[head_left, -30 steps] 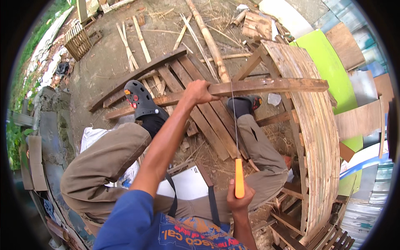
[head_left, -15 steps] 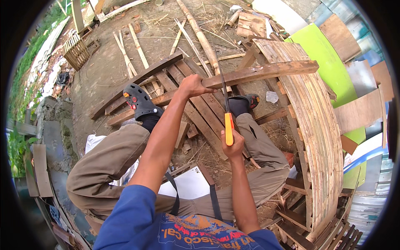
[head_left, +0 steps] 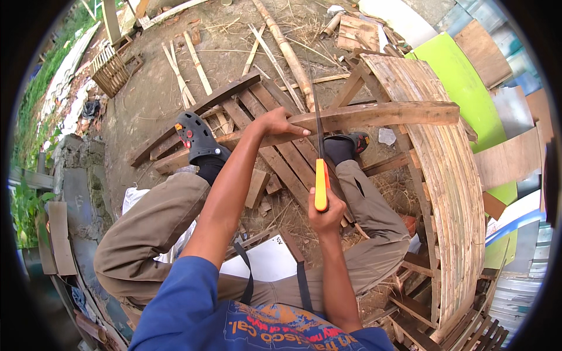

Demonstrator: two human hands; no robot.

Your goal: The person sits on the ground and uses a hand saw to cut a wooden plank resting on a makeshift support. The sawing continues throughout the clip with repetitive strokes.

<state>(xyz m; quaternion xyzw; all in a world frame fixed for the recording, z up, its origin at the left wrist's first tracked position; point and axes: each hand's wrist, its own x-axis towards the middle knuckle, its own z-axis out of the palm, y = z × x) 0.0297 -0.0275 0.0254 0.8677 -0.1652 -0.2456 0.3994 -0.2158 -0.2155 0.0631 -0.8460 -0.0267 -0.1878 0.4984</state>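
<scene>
My right hand (head_left: 328, 213) is closed round the yellow-and-orange handle of a hand saw (head_left: 321, 185). The saw's narrow dark blade points away from me and crosses a long wooden beam (head_left: 386, 115). Just left of the blade, my left hand (head_left: 280, 123) grips the beam, thumb along its near side. This beam runs from the left over a low slatted wooden frame (head_left: 284, 158) and reaches out to the right. My left shoe (head_left: 202, 140), a dark clog, rests against the beam's left part; the right shoe (head_left: 346, 145) is below it, partly hidden.
A bamboo-slat panel (head_left: 445, 193) stands close on my right, with a bright green board (head_left: 468, 88) behind it. Bamboo poles (head_left: 287, 50) and thin sticks lie on the dirt ahead. At the left are a rough concrete block wall (head_left: 82, 187) and a slatted crate (head_left: 109, 71).
The saw and my right hand have drawn slightly back toward me. My left hand stays on the beam. The whole view has shifted a little.
</scene>
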